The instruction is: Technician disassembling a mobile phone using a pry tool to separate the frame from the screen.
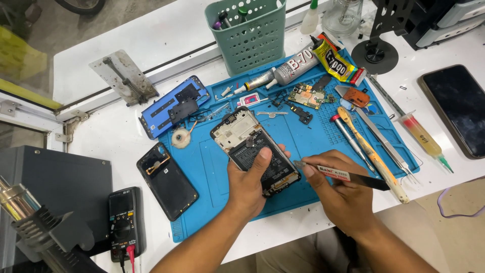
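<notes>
My left hand (250, 183) grips an opened smartphone (252, 146), back cover off, with its battery and white inner frame showing; my thumb lies across the battery. My right hand (339, 189) holds black tweezers (348, 176) with a white label. The metal tip touches the phone's lower right edge. The phone is held just above a blue work mat (303, 136).
On the mat lie a circuit board (310, 96), screwdrivers (371, 151), glue tubes (298, 64) and small parts. A blue back cover (174, 106), a black cover (166, 179), a multimeter (124, 222), a green basket (250, 33) and another phone (457, 108) surround it.
</notes>
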